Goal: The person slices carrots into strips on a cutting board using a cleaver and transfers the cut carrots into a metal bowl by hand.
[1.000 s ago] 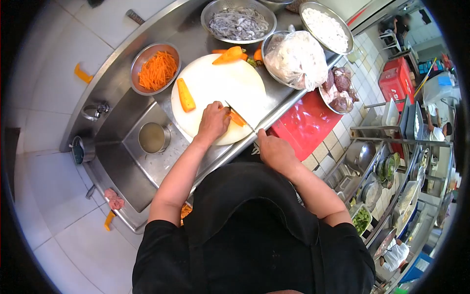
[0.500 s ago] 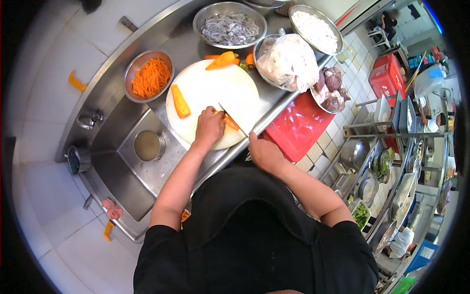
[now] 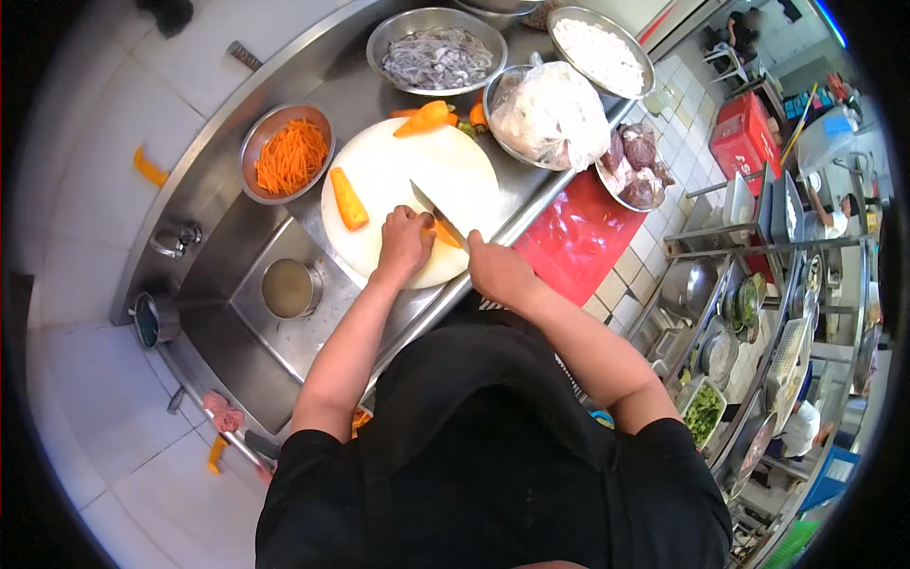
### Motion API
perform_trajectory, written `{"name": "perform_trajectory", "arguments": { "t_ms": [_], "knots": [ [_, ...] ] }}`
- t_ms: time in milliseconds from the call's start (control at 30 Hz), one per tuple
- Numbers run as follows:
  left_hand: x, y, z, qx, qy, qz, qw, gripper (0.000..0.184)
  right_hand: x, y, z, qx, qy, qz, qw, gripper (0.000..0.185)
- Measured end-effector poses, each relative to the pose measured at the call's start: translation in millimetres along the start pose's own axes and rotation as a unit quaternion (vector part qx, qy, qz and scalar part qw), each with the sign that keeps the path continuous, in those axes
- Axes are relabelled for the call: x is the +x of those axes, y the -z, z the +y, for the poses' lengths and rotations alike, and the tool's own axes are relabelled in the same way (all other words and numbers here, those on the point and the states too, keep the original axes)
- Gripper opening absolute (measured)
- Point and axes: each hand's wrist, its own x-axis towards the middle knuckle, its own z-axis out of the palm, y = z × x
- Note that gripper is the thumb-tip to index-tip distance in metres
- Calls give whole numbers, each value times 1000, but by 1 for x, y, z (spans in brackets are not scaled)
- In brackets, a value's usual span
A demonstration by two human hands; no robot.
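A round white cutting board (image 3: 464, 171) lies on the metal counter. On its near side my left hand (image 3: 408, 245) presses down with curled fingers on a piece of carrot (image 3: 446, 234), which it partly hides. My right hand (image 3: 502, 273) is closed around the handle of a knife (image 3: 436, 212). The blade points away and to the left, beside the left fingertips and against or just over the carrot piece; contact is unclear. A peeled carrot (image 3: 349, 199) rests on the board's left side, and another carrot (image 3: 424, 119) lies at its far edge.
Left of the board stands a bowl of carrot shreds (image 3: 290, 159), above a sink (image 3: 223, 327). Bowls of greyish strips (image 3: 436, 59), white pieces (image 3: 599, 57) and dark meat (image 3: 637, 163) surround a bagged bowl (image 3: 552, 116). Right of the counter are a red board (image 3: 580, 237) and shelving (image 3: 768, 248).
My right hand has moved forward and slightly left, carrying the knife farther over the board. The left hand stays on the carrot piece. The whole view has shifted slightly.
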Motion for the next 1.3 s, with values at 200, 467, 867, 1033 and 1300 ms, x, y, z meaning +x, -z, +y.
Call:
{"name": "perform_trajectory", "arguments": {
  "t_ms": [200, 467, 867, 1033, 1300],
  "knots": [
    [2, -6, -5, -17, 21, -5, 1000, 25, -30, 1, 2, 0, -13, -37, 999, 20],
    [0, -6, -4, -34, 13, -2, 999, 22, 7, 7, -1, 11, 24, 11, 1000, 20],
    [-3, -11, -13, -54, -12, 11, 998, 19, 7, 19, -14, 15, -5, -12, 1000, 20],
    [-3, -13, -11, -63, -7, 30, 998, 15, -36, 0, 0, -3, -36, -60, 998, 21],
    [-4, -16, -19, -78, -41, 41, 995, 15, -1, 28, -19, 15, -24, -41, 999, 24]
  ]
}}
